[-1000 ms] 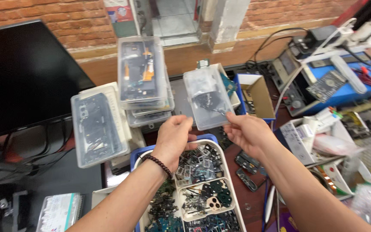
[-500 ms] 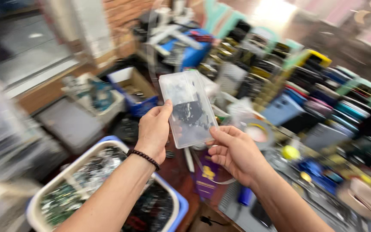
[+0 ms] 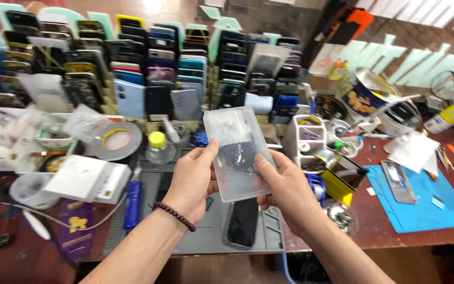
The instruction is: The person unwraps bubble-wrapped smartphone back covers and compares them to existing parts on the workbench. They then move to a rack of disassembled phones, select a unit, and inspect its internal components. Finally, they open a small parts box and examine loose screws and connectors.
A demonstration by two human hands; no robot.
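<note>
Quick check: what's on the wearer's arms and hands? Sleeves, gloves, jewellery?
Both forearms are bare in the head view, with no sleeves showing up to the frame edge. The left hand has no glove; its wrist carries a bracelet of small dark round beads. The right hand is also ungloved, with no watch or band on the wrist. No rings can be made out on either hand.

Head camera looks down, close over the workbench.

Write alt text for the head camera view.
Two bare hands, left hand and right hand, hold a clear plastic case above a grey work mat. Behind stand rows of phones; a blue mat lies to the right.
</note>
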